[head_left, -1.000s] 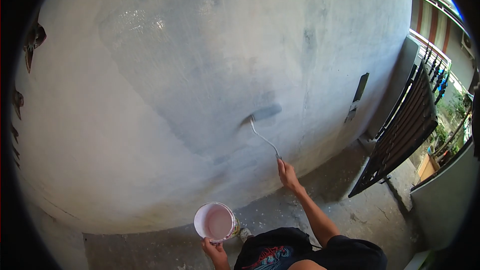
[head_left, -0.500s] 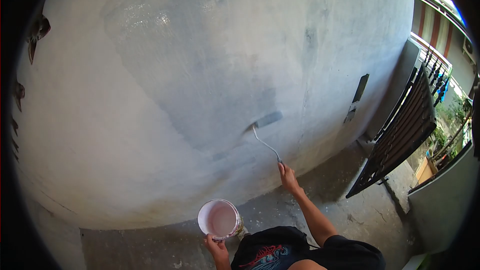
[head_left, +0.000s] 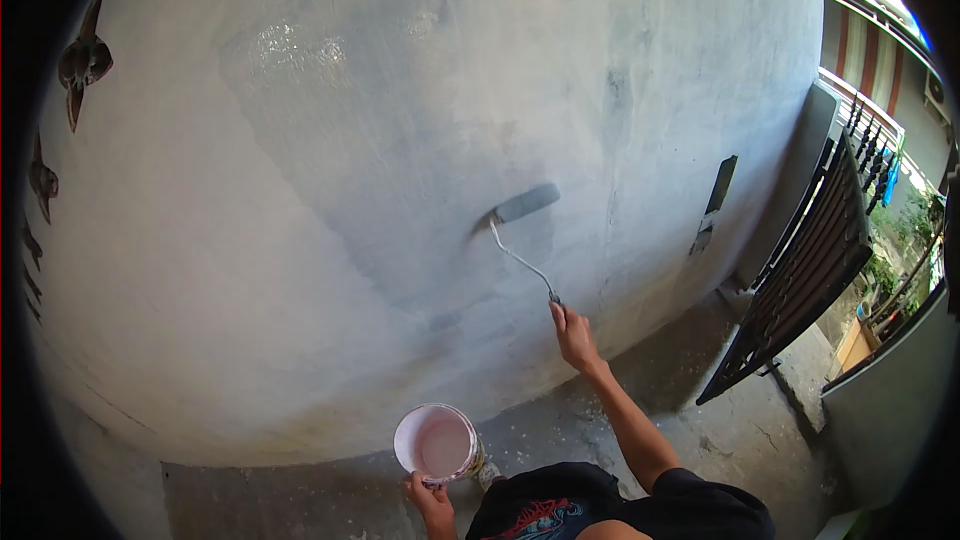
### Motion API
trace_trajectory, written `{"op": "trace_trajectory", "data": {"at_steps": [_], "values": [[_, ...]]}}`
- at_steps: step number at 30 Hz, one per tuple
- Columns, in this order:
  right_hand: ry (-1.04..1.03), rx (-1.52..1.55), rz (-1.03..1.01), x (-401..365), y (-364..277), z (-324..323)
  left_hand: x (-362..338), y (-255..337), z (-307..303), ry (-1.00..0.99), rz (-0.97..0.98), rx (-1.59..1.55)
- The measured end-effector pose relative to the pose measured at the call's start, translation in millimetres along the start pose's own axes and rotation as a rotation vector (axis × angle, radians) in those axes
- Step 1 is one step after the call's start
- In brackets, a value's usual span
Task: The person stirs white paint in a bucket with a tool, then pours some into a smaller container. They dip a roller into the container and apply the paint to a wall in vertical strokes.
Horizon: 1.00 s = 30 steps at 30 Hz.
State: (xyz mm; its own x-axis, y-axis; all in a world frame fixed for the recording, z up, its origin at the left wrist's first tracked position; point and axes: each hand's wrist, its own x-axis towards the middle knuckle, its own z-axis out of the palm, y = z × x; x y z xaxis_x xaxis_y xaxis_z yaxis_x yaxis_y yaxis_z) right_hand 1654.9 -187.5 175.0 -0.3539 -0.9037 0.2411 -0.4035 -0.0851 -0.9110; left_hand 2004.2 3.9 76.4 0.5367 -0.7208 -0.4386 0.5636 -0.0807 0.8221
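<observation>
My right hand point(head_left: 577, 338) is closed around the handle of a paint roller point(head_left: 527, 203). The roller's sleeve lies against the wall point(head_left: 200, 270), on a greyish patch that looks wet, with shiny spots higher up. A bent metal rod runs from the sleeve down to the handle. Low in the view, my left hand point(head_left: 430, 502) grips the rim of a paint bucket point(head_left: 408, 437), thumb at its near edge. Inside the bucket is pale pinkish-white paint; its level is hard to judge.
A dark metal gate point(head_left: 790, 275) stands at the right, with plants point(head_left: 905, 240) beyond it. Dark ornaments point(head_left: 84, 62) stick out from the wall at the far left. Below, the concrete floor point(head_left: 290, 500) carries paint specks. A dark strip point(head_left: 721, 183) marks the wall near the gate.
My right hand has moved the roller up and slightly left along the wall. The bucket in my left hand has stayed almost in place.
</observation>
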Motion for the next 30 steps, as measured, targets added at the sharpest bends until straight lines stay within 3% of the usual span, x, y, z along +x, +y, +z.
{"op": "trace_trajectory", "data": {"at_steps": [7, 9, 11, 12, 17, 19, 22, 24, 25, 27, 30], "values": [[0.008, 0.014, -0.002, -18.7, 41.3, 41.4, 2.6, -14.3, -3.0, 0.014, -0.013, -0.008], [-0.016, 0.000, 0.015, -36.2, 66.0, 48.3, 21.9, -37.3, -22.3, -0.081, 0.132, 0.114], [-0.039, -0.023, 0.036, -51.7, 87.3, 45.0, 6.6, -19.3, 2.8, -0.031, 0.058, 0.026], [-0.069, -0.048, 0.090, -61.1, 95.9, 43.4, -1.6, -8.9, 12.3, 0.020, -0.015, -0.047], [-0.192, -0.081, 0.284, -77.3, 115.8, 35.5, 11.3, -14.2, 12.4, -0.015, 0.048, -0.024], [-0.181, -0.077, 0.259, -75.7, 108.2, 37.2, 6.7, -5.4, 20.2, -0.045, 0.094, -0.006], [-0.120, 0.016, 0.189, -57.2, 78.9, 37.8, 6.1, 0.0, 21.7, 0.002, 0.011, 0.005], [-0.089, 0.038, 0.144, -33.4, 56.0, 37.5, 17.0, -16.1, -6.4, -0.281, 0.350, 0.524], [-0.060, 0.057, 0.098, -19.1, 43.1, 36.2, 17.6, -14.7, -0.6, -0.280, 0.350, 0.523], [-0.010, 0.085, 0.007, 8.1, 13.7, 29.2, 12.1, -7.9, 16.3, -0.080, 0.144, 0.105], [0.010, 0.142, -0.041, 45.5, -44.3, 9.3, 15.6, -8.6, 15.7, -0.109, 0.126, 0.198]]}}
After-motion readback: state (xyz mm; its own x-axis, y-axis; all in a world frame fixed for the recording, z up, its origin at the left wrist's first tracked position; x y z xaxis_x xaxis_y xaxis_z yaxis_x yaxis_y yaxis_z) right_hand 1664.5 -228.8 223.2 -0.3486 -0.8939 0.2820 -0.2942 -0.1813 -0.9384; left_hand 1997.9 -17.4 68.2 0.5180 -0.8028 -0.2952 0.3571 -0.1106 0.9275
